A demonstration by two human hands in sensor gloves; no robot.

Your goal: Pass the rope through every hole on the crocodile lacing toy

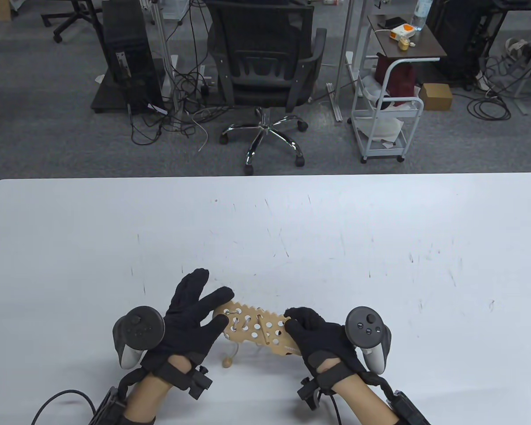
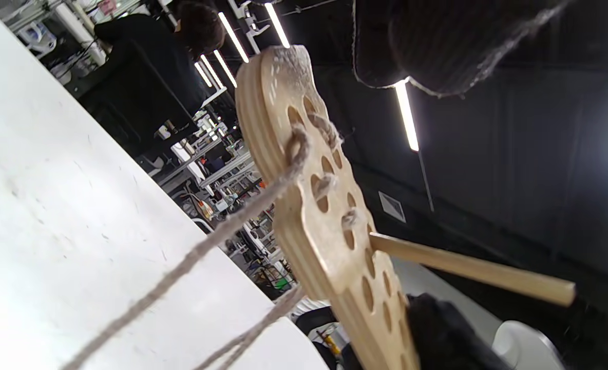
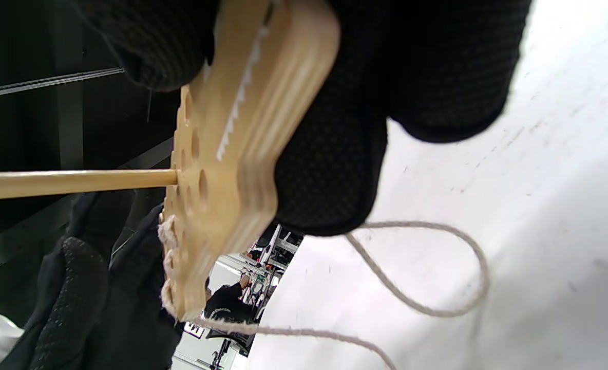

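Note:
The wooden crocodile lacing board [image 1: 253, 328] is held just above the white table [image 1: 265, 230], near its front edge. My right hand [image 1: 299, 324] grips the board's right end [image 3: 242, 144] between thumb and fingers. My left hand [image 1: 214, 306] is at the board's left end with its fingers spread and straight, holding nothing. A wooden needle stick [image 2: 468, 272] pokes through a middle hole [image 1: 259, 326]. Grey rope [image 2: 222, 241] is laced through several holes at the left end and hangs in loops [image 3: 422, 267] onto the table. A wooden bead [image 1: 227, 362] lies below the board.
Beyond the table's far edge stand a black office chair [image 1: 265, 66], a white cart [image 1: 387, 115] and a computer tower [image 1: 126, 53]. In the left wrist view a person in black [image 2: 145, 67] sits in the background.

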